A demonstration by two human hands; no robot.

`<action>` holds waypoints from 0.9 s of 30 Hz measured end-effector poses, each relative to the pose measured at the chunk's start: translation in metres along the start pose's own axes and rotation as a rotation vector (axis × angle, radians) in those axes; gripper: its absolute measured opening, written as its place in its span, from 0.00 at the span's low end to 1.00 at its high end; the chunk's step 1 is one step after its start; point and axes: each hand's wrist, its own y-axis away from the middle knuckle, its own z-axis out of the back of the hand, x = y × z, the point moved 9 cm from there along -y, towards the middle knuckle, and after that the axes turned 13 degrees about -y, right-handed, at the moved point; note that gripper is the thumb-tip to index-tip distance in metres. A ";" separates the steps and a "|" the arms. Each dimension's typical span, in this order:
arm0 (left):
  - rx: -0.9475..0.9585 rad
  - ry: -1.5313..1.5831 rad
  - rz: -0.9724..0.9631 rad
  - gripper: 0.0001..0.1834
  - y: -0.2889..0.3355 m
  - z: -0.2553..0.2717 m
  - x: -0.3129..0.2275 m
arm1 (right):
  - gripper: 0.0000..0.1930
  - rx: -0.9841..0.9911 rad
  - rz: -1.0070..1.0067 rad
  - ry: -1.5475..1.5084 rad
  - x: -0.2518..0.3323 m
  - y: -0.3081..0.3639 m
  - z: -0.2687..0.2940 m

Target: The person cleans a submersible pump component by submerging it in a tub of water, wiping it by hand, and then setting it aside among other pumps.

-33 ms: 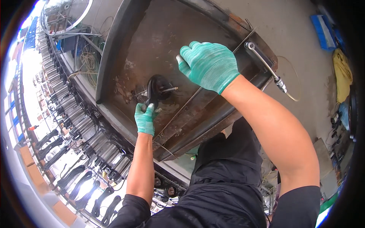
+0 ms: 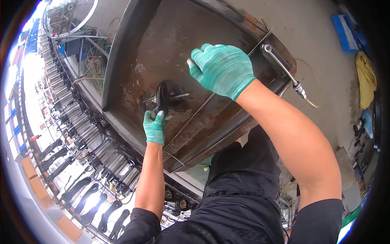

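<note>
My left hand (image 2: 154, 127), in a green knit glove, is closed round the near end of a black part (image 2: 163, 95) with a thin metal rod sticking out to its right. The part is inside a large dark metal tray (image 2: 158, 44) with a wet-looking, stained bottom. Above the tray's right half my right hand (image 2: 221, 67), gloved alike, is held with its fingers curled. Its back faces up, so whatever its palm may hold is hidden. The right hand stays apart from the black part.
On the tray's right edge lies a metal tool (image 2: 281, 65) with a round head and a thin hose. Left of the tray runs a roller conveyor (image 2: 87, 126) beside bundled black cables (image 2: 81, 191). A yellow cloth (image 2: 365, 79) and a blue-and-white package (image 2: 345, 34) are at the far right.
</note>
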 end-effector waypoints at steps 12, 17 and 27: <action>0.029 0.028 0.045 0.17 0.000 0.005 0.001 | 0.13 -0.008 0.002 -0.020 0.000 0.000 0.000; 0.029 0.019 0.064 0.17 0.001 -0.001 -0.003 | 0.13 -0.019 0.010 -0.016 -0.001 0.001 -0.001; 0.023 0.036 0.059 0.16 0.002 -0.003 -0.009 | 0.13 -0.020 0.018 -0.011 -0.001 0.000 -0.001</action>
